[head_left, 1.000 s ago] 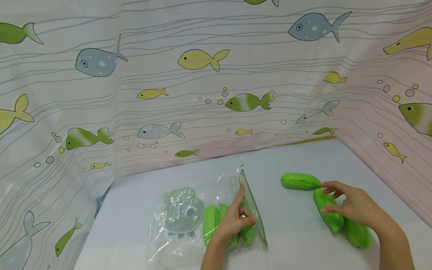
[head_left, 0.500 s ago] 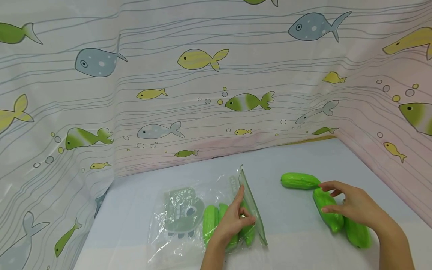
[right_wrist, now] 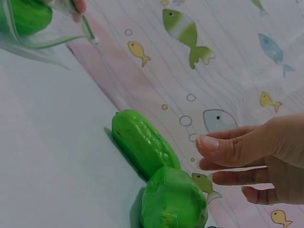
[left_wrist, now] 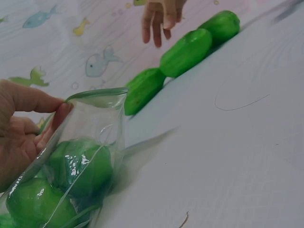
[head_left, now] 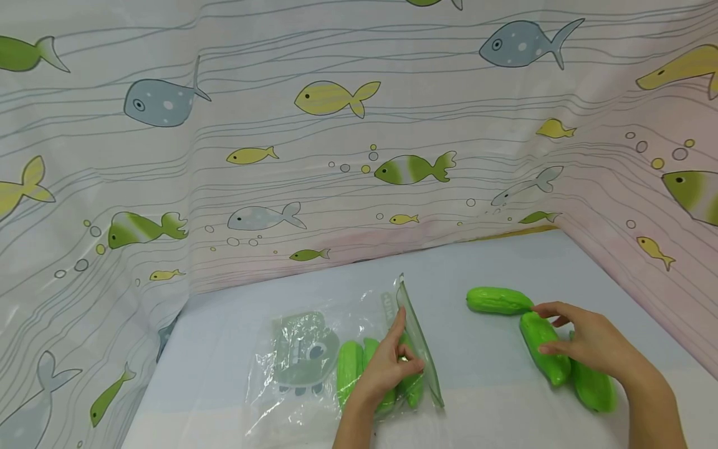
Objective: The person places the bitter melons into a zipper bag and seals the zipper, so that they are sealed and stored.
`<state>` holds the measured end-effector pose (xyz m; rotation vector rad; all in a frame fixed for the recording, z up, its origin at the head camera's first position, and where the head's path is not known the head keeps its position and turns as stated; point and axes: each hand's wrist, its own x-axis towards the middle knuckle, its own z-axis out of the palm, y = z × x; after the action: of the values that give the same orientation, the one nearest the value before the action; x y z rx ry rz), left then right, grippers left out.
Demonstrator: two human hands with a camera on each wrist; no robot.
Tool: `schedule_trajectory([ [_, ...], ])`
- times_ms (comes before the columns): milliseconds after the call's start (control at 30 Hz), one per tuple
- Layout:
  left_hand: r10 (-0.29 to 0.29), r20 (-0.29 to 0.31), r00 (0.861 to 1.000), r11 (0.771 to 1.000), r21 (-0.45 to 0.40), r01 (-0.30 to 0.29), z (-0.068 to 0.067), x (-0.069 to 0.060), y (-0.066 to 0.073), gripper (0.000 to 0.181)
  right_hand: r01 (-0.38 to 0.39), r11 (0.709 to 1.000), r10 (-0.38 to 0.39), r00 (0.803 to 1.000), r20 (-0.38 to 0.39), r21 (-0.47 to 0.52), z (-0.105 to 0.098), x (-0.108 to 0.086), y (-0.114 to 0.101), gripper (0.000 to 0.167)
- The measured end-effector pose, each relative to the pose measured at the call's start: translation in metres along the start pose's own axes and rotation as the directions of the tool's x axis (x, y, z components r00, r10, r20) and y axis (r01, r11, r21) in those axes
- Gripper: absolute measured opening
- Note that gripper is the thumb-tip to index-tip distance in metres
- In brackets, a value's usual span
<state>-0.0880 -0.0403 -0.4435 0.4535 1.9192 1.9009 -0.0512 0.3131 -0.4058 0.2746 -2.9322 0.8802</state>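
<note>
A clear zip bag [head_left: 305, 408] with a green slider edge and a printed green cartoon creature lies at the table's middle. Inside it are several bright green cucumbers [head_left: 350, 368], partly hidden by my left hand [head_left: 381, 371]. That hand pinches the bag's mouth, and the left wrist view shows the rim held up and parted. My right hand [head_left: 594, 340] hovers over loose cucumbers with fingers loosely bent, holding nothing. Three of these lie end to end: a far one [head_left: 498, 300], a middle one [head_left: 543, 349] just under my fingers, and a near one [head_left: 593, 386] partly behind my hand.
A pale cloth-covered table [head_left: 477, 399] carries everything. Behind it and at both sides hangs a white curtain [head_left: 336, 137] printed with fish and wavy lines. The table surface shows between the bag and the loose cucumbers.
</note>
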Motion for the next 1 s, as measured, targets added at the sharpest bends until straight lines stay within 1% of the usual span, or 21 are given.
schedule_trajectory([
  [200,0.008,0.002,1.0,1.0,0.006,-0.008,0.0,0.0005,-0.0004,0.1,-0.047,0.999,0.047,0.998,0.04,-0.001,0.0009,-0.0013,0.0038,0.07],
  [367,-0.005,-0.002,1.0,1.0,0.007,0.005,0.0001,0.0014,-0.0009,0.101,-0.087,0.996,0.088,0.993,0.075,-0.023,0.0014,-0.0007,0.0063,0.073],
  [567,-0.004,-0.003,1.0,1.0,0.008,0.004,-0.0002,0.0013,-0.001,0.1,-0.103,0.994,0.104,0.99,0.095,-0.021,0.0018,-0.0008,0.0061,0.074],
  [733,0.012,0.0,1.0,1.0,-0.005,-0.012,-0.0002,0.0003,-0.0005,0.1,-0.116,0.993,0.119,0.988,0.101,-0.038,0.0025,0.0002,0.0074,0.075],
  [1000,-0.012,-0.004,1.0,1.0,0.009,0.012,0.0,0.0009,-0.001,0.101,-0.165,0.984,0.173,0.973,0.154,-0.067,0.0026,0.0051,0.0085,0.081],
])
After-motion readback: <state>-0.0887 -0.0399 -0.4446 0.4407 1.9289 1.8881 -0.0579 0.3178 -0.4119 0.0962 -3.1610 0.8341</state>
